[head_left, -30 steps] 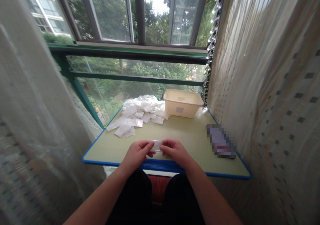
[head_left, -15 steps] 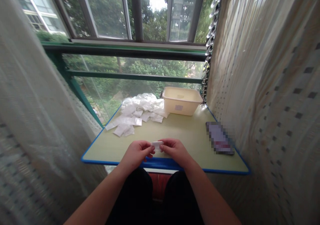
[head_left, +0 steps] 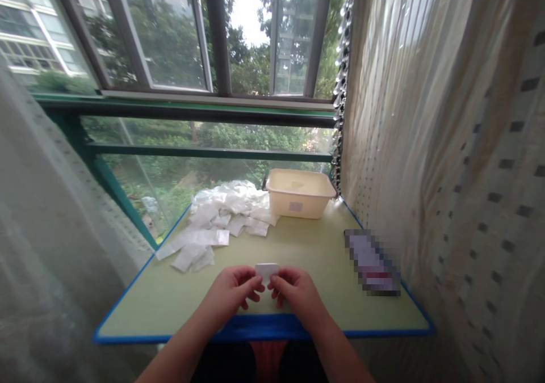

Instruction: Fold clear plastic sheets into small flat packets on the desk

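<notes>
Above the near part of the table, a small flat white piece [head_left: 267, 270] is held up between my two hands; whether it is a packet or a folded sheet I cannot tell. My left hand [head_left: 239, 286] pinches its left side with thumb and fingers. On the other side, my right hand [head_left: 293, 287] grips the right edge the same way. A heap of thin white packets [head_left: 232, 204] lies at the back left of the table, some spread loose toward the front.
Beside the heap stands a cream plastic bin [head_left: 300, 204] with a small label. A pixelated flat object [head_left: 372, 264] lies at the right edge. The pale green table [head_left: 145, 309] has a blue rim. Curtains [head_left: 426, 144] hang on both sides, with windows behind.
The view has tilted up and turned a little left, so the table sits lower. The white piece now stands more upright, showing a larger flat face between my hands.
</notes>
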The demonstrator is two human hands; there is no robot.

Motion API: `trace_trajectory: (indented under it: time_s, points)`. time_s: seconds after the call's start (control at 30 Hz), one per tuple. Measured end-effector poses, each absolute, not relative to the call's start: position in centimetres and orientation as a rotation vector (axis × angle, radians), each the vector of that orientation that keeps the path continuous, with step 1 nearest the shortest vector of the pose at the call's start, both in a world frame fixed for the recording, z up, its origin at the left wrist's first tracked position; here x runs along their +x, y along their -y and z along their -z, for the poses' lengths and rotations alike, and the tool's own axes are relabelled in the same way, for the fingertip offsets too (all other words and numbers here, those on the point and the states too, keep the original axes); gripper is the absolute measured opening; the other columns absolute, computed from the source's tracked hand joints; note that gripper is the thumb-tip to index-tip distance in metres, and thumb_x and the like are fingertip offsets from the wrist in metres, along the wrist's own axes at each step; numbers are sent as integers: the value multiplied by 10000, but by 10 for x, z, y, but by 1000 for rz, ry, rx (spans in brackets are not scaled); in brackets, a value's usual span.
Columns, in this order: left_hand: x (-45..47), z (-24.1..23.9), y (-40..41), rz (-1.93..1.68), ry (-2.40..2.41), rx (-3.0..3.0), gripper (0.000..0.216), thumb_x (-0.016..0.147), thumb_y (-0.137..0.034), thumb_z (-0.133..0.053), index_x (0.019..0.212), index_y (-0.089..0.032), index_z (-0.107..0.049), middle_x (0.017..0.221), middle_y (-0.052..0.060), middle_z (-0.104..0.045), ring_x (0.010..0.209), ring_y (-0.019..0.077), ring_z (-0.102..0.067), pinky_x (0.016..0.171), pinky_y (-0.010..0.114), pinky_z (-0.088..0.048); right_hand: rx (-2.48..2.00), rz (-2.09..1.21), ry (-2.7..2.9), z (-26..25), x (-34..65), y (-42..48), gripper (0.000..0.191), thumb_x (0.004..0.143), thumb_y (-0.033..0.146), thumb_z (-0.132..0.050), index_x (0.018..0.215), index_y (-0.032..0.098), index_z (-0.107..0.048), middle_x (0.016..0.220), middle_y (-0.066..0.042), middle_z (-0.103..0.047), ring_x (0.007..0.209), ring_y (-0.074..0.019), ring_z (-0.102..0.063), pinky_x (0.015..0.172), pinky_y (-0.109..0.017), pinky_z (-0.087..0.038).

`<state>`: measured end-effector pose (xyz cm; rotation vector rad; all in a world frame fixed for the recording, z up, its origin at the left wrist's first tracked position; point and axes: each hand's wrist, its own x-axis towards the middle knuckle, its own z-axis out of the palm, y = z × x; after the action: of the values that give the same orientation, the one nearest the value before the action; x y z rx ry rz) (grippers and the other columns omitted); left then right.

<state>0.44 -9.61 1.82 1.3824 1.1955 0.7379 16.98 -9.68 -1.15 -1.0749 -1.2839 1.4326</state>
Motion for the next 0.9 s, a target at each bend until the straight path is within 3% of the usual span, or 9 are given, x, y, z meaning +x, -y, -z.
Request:
trace_trajectory:
  time_s: [0.27,0.53,0.67,0.77,0.9]
  points:
    - [25,-34,49,-793,-1123,1446,323,776,-405,-499,850,-114,-618,751,87,-668,628,168,-619,471,221,-416,-1232,-1226,1346,-23,190,62,236,727,335,-543,743,118,-635,627,-31,-603,487,-106,-514,379,-206,-411]
    - [52,-84,-43,-981,-1189,1833,276,737,-368,-528,659,-127,-637,612,14,-618,597,141,-541,545,234,-377,-1480,-583,1665,-86,218,-12,237,748,313,-497,666,154,-652,520,1,-578,459,-91,-500,441,-198,-335]
    - [63,-107,-97,-938,-1220,1865,289,702,-387,-559,733,-122,-670,657,26,-645,588,136,-536,527,231,-367,-1516,-452,1771,-114,233,-63,206,701,302,-534,666,153,-672,592,-8,-613,527,-97,-508,484,-204,-334]
    - [74,-116,-133,-850,-1328,1856,334,673,-347,-595,896,-104,-649,717,57,-673,554,128,-540,487,225,-373,-1726,-580,1717,-123,245,-104,208,674,302,-553,692,142,-685,568,-18,-602,484,-90,-467,435,-204,-307]
    - [82,-121,-168,-779,-1390,1916,342,577,-249,-669,880,-91,-656,645,73,-674,540,156,-565,504,247,-410,-1804,-740,1744,-118,257,-145,163,648,262,-585,699,147,-687,642,-37,-649,465,-79,-477,412,-187,-338]
